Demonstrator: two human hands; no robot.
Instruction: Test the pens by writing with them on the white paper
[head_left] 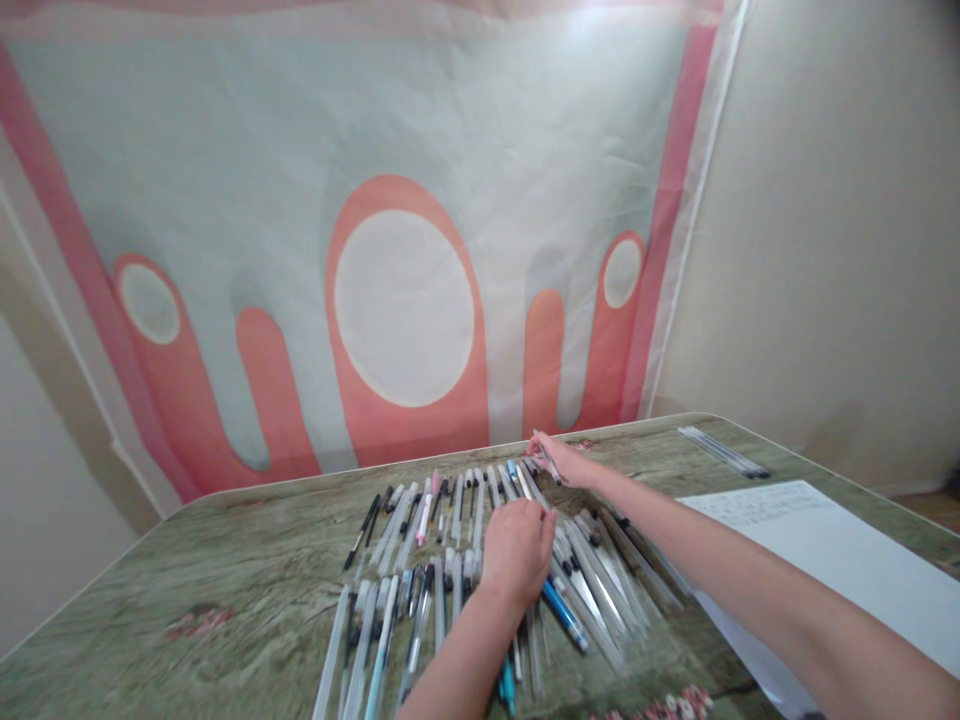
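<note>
Pens [450, 560] lie in 2 rough rows on the tabletop [225, 560]; left hand [517, 550] rests curled atop them, right hand [562, 460] pinches 1 pen [547, 462], sorting apparently unfinished.

Single head-worn view, looking forward and slightly down from close above the near table [225, 560] edge, facing the hanging wall cloth [405, 200] beyond.
</note>
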